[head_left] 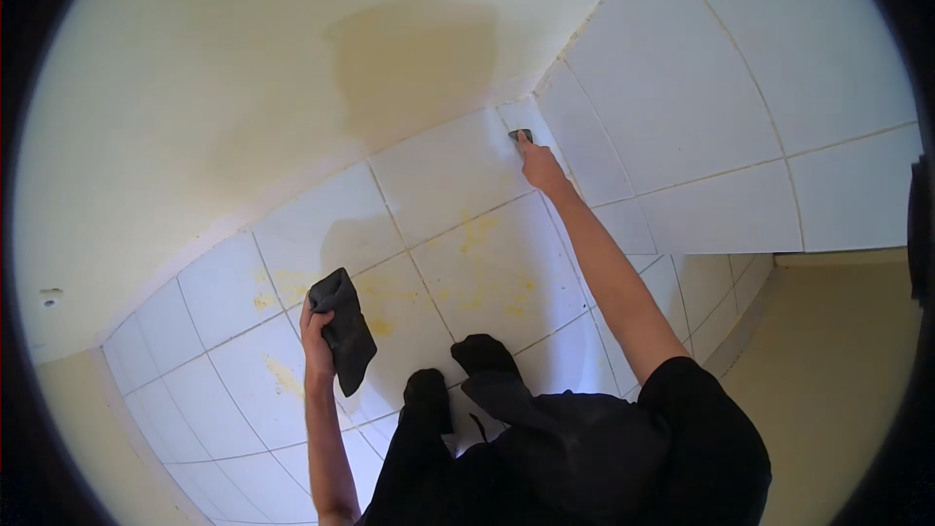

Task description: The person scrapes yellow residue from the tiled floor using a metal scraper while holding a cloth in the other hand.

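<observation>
A dark grey folded cloth (349, 333) hangs from my left hand (317, 333), its fingers closed round the upper edge and its lower end dangling. My right arm is stretched far forward. At its end my right hand (542, 166) is closed on a small dark, flat object (520, 135), whose exact kind I cannot make out. That object is at the white tiles (443, 170), close to the corner where the walls meet. Yellow smears (479, 231) mark the tiles between my hands, with more beside the cloth.
My feet (484, 355) in black stand on the tiled floor. A cream wall (224, 68) rises at the far side, and a white tiled raised block (682, 78) stands at the right. A small white fitting (51, 297) is on the wall at the left.
</observation>
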Available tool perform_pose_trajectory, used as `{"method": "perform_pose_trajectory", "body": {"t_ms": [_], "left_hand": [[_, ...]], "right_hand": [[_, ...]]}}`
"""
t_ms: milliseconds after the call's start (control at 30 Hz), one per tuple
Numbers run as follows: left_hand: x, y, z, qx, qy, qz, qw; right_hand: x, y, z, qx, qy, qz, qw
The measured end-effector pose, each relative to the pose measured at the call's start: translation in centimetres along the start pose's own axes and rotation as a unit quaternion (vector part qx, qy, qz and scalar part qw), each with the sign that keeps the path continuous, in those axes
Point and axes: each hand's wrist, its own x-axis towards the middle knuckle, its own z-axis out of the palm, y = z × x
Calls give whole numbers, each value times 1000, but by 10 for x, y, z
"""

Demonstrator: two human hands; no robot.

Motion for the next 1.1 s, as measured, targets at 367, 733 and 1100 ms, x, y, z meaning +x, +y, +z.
{"method": "perform_pose_trajectory", "body": {"t_ms": [367,733,1100], "left_hand": [[-3,-4,-10,11,19,6,1000],[0,-10,-13,16,3,-7,1000],[1,-2,-11,3,10,0,1000]], "right_hand": [[50,23,-38,-59,105,-9,993],[85,34,-38,-212,12,-42,976],[84,1,-70,-203,-4,-74,976]]}}
